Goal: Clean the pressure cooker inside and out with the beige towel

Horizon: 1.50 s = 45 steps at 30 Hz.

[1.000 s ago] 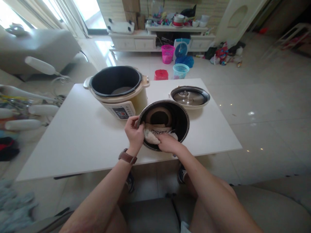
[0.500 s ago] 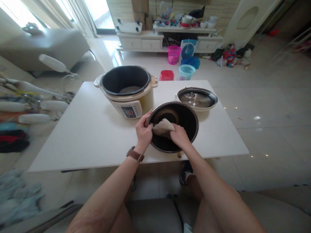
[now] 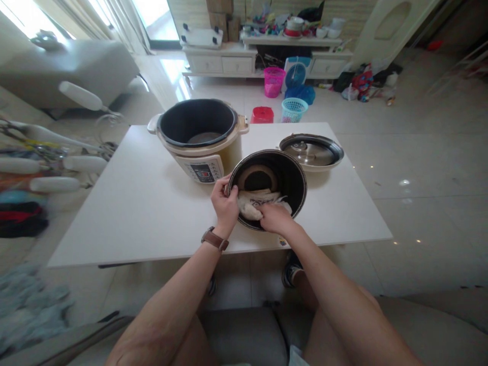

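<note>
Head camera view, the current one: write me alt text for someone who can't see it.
A person's left hand grips the rim of a tilted dark pot while the right hand holds a pale cloth inside it. On the white table, an open cooker stands to the left and a lid lies underside up to the right.
</note>
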Motion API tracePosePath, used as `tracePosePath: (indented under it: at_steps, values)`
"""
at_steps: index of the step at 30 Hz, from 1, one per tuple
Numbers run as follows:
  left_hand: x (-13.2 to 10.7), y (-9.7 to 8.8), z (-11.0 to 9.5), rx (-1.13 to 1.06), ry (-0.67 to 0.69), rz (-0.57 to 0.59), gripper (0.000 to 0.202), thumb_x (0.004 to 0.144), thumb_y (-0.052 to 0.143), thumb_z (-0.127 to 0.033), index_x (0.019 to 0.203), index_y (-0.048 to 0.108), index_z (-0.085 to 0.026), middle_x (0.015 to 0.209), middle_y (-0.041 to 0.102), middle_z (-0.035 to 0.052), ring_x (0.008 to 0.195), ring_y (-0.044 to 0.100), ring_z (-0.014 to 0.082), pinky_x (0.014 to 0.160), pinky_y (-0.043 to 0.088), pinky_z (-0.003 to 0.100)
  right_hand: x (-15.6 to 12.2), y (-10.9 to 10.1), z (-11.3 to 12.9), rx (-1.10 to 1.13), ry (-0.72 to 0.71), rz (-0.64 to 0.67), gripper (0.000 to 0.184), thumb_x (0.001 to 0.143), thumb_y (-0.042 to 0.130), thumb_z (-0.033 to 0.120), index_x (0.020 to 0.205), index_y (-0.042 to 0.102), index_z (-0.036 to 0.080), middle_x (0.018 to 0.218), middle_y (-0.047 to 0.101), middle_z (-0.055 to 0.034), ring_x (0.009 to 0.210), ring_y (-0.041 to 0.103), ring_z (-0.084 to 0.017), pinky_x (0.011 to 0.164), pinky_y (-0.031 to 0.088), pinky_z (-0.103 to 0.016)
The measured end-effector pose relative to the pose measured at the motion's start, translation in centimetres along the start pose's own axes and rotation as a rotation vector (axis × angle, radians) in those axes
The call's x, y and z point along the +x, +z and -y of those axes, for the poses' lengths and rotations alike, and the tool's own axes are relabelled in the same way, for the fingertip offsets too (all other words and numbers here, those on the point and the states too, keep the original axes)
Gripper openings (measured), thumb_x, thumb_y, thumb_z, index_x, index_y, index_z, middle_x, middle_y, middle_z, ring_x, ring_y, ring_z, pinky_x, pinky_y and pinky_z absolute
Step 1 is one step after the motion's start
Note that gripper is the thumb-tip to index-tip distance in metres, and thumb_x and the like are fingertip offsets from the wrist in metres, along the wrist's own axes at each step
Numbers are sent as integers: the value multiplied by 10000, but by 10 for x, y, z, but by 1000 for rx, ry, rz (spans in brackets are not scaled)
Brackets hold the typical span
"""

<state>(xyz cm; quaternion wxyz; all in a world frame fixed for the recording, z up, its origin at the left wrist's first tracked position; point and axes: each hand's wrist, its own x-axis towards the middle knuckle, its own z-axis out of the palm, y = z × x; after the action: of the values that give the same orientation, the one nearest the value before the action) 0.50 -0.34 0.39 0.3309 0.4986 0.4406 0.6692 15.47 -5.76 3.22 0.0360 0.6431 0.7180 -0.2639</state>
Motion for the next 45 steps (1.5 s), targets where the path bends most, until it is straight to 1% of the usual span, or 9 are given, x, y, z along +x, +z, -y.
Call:
tracePosePath:
  at_steps: [6,12,16,21,28,35,39,42,45]
  values:
    - [9,-3,-2,36,-17,58,268,611,554,-16,796,558,-210,972,761,32,996,722,200,928,570,339,-8,-3,-3,-183,28,16,455,891,528,199,1286,745,266,1248,776,-138,1156,730,-309,940,490,-408]
    - [25,-16,-1,84,-41,166,576,586,550,-29,1111,718,-194,1002,743,33,948,704,193,954,579,362,-11,0,3,-201,-3,20,371,905,539,174,1169,785,257,1192,794,-128,1139,733,-279,971,439,-394]
    - [36,-28,2,175,7,211,473,593,577,-63,1001,773,-199,1006,712,48,1017,687,233,1040,556,445,-11,0,4,-233,-33,15,340,904,554,159,1111,807,251,1149,805,-120,1147,728,-276,1006,406,-402]
    - [40,-31,3,68,-36,279,349,551,561,-65,846,701,-187,1238,716,109,1261,648,311,1144,492,531,-10,2,3,-250,-41,17,347,953,521,173,1125,811,253,1146,808,-118,1144,729,-263,1012,393,-398]
    - [41,-27,-2,-110,-32,456,759,534,488,-13,1234,727,-187,1342,733,97,1330,648,281,1205,460,495,-6,3,4,-294,-31,37,372,968,495,168,1146,815,238,1177,798,-136,1202,707,-284,1051,397,-414]
    - [26,-22,-15,-50,51,392,683,643,449,46,1179,788,-208,1316,756,63,1324,658,237,1231,445,478,-5,15,7,-201,40,-24,549,844,527,101,1307,731,315,1298,762,-81,1152,730,-290,950,486,-379]
    - [11,-24,-20,-64,91,366,642,723,463,52,1214,779,-215,1338,745,73,1333,652,226,1236,441,478,4,27,18,55,67,-97,563,860,472,120,1346,699,289,1298,764,-65,1174,713,-273,958,512,-345]
    - [-1,-22,-18,-71,75,268,544,817,508,18,1227,771,-224,1346,739,83,1334,650,231,1221,457,485,10,32,29,301,-44,-174,519,907,384,144,1314,700,209,1298,761,-81,1195,691,-258,961,526,-327]
    - [-9,-19,-14,-51,47,136,426,896,544,-48,1210,767,-230,1345,735,93,1327,652,237,1207,466,488,15,29,34,293,-60,-161,482,908,415,164,1280,718,210,1258,774,-91,1190,687,-273,948,528,-328]
